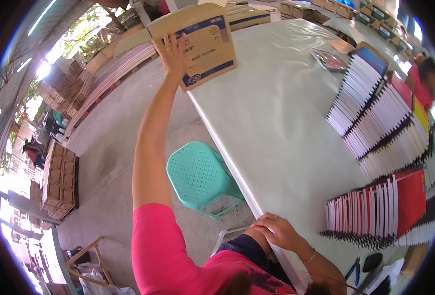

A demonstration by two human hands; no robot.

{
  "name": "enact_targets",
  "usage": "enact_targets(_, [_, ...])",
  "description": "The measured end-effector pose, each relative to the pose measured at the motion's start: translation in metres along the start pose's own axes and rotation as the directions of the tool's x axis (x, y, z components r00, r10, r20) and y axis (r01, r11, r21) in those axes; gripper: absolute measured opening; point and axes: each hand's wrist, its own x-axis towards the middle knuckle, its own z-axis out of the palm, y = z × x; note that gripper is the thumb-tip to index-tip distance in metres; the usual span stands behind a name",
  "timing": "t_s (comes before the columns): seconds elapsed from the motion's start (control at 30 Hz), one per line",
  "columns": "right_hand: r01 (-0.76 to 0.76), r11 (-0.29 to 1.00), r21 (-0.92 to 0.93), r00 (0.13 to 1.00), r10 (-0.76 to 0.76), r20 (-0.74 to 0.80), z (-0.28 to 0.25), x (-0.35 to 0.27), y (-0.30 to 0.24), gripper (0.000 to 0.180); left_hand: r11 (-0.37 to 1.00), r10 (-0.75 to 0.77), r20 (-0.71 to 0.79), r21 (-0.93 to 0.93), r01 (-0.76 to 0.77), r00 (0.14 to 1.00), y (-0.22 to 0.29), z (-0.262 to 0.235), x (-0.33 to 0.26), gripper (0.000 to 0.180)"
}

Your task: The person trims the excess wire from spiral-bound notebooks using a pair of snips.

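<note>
My left arm stretches far forward. My left hand lies with spread fingers against the printed side of a brown cardboard box with blue bands. This box stands on the far left corner of the table, its inside hidden from me. Close to my body, my right hand rests loosely on the table's near left edge, with nothing seen in it. It wears a ring and a bracelet. To its right are stacks of spiral-bound notebooks, some with red covers.
The long table has a shiny pale covering. More notebook stacks line its right side. Pliers lie at the near right. A turquoise plastic stool stands left of the table. Stacked cartons stand farther left; another person is at far right.
</note>
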Motion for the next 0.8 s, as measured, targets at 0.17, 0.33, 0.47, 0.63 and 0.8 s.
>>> enact_targets(0.17, [0.05,0.993,0.107,0.998,-0.046,-0.041,0.009,0.005,-0.006,0.012,0.855,0.297,0.025,-0.452,-0.254,0.955,0.057,0.003,-0.117,0.086])
enact_targets(0.33, [0.156,0.98,-0.123,0.986,-0.161,-0.031,0.016,-0.001,0.012,0.009,0.682,0.334,0.308,-0.732,-0.003,0.891,0.118,-0.025,-0.256,0.068])
enact_targets(0.47, [0.106,0.854,-0.509,0.988,-0.035,0.148,0.019,-0.015,-0.011,0.012,0.552,0.329,0.325,-0.828,0.099,0.887,0.112,-0.092,-0.33,0.062])
enact_targets(0.63, [-0.054,0.862,-0.504,0.998,0.069,0.012,0.018,-0.053,-0.057,0.019,0.54,0.372,0.302,-0.84,0.06,0.878,0.107,-0.156,-0.384,0.062])
enact_targets(0.8, [-0.389,0.856,-0.341,0.919,0.388,-0.074,-0.023,-0.124,-0.106,0.028,0.388,0.544,0.17,-0.919,-0.067,0.821,0.141,-0.207,-0.399,0.062])
